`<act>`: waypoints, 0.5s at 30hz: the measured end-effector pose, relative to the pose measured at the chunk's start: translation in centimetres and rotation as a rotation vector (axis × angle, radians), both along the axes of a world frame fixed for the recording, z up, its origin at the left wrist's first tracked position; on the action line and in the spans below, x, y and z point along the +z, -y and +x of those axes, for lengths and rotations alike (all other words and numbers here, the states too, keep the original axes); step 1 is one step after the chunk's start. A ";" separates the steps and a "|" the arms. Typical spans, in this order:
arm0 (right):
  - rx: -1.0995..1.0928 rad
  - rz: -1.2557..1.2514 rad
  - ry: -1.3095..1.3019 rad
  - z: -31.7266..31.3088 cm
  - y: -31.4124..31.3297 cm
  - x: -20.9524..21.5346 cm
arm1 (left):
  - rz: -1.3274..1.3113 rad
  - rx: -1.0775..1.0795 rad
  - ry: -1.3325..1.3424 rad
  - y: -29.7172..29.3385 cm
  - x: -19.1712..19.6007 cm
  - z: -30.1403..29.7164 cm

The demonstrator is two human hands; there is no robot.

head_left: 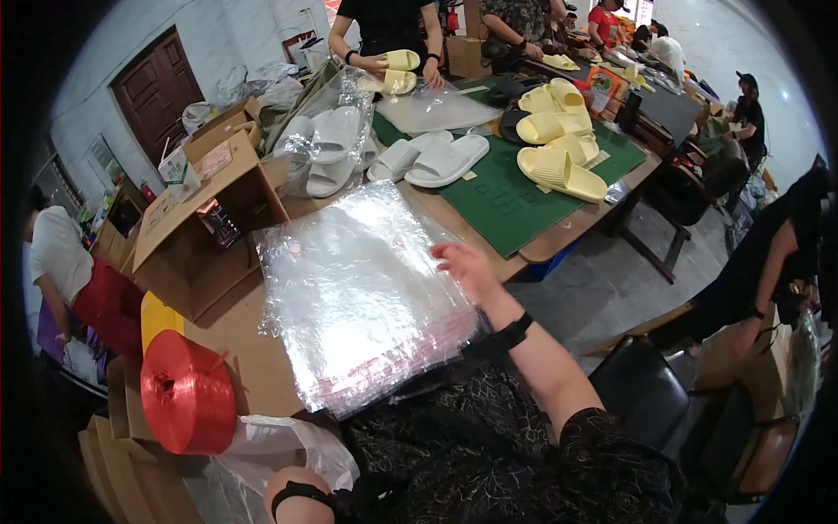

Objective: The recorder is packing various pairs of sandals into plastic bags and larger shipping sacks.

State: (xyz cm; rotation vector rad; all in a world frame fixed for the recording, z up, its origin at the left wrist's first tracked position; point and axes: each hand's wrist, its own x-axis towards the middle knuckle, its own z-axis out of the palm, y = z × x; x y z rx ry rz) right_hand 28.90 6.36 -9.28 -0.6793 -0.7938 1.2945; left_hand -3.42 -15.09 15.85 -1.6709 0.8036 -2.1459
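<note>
A stack of clear, shiny plastic bags (pixel 367 279) with pinkish edges lies flat in front of me. Over its right edge is my right hand (pixel 469 269), fingers loosely bent and apart, holding nothing I can see. My left hand (pixel 290 482) shows only in part at the lower edge, beside a white plastic bag (pixel 288 441); its fingers are hidden. Beyond the stack, white slippers (pixel 449 162) rest at the edge of a green mat (pixel 502 217). Other white slippers (pixel 333 140) sit inside clear plastic to their left. Several yellow slippers (pixel 559 170) are piled on the mat's right side.
An open cardboard box (pixel 196 236) stands left of the stack, with a big roll of red plastic twine (pixel 185 397) nearer me. Across the table a co-worker's hands (pixel 375 64) hold yellow slippers. A black chair (pixel 642 393) is at my right, near another person.
</note>
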 end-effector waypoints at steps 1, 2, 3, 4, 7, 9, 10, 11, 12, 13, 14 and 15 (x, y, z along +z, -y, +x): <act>-0.019 0.015 -0.069 2.2 0.1 0.8 | -0.116 0.065 -0.076 -0.3 -0.9 0.0; -0.168 0.070 -0.128 4.4 -0.3 1.3 | -0.231 0.126 -0.154 -0.8 -1.7 0.1; -0.212 0.067 -0.120 6.6 -0.9 2.0 | -0.234 0.135 -0.158 -1.6 -2.2 0.1; -0.460 0.013 0.040 8.3 -1.4 2.7 | -0.403 0.249 -0.313 -2.8 -2.7 0.1; -0.984 0.020 0.600 19.2 -3.3 0.0 | -0.894 0.538 -0.782 -8.2 -4.7 1.1; -1.082 -0.268 0.877 22.6 -4.4 0.6 | -1.115 0.669 -1.015 -12.4 -7.5 2.6; -1.165 -0.315 1.042 24.5 -4.8 0.2 | -1.095 0.729 -1.092 -14.5 -9.5 3.0; -1.250 -0.364 1.206 26.4 -5.4 -0.1 | -1.066 0.810 -1.189 -16.3 -12.1 2.4; -1.243 -0.346 1.204 27.0 -5.9 0.2 | -1.078 0.870 -1.235 -17.4 -13.9 1.9; -1.150 -0.319 1.183 27.4 -6.0 0.3 | -1.088 0.926 -1.282 -18.2 -15.3 1.3; -1.063 -0.296 1.163 28.1 -6.0 0.5 | -1.099 1.024 -1.356 -18.7 -16.4 0.9; -1.074 -0.289 1.169 29.6 -5.7 0.2 | -1.173 1.010 -1.388 -19.4 -18.1 0.6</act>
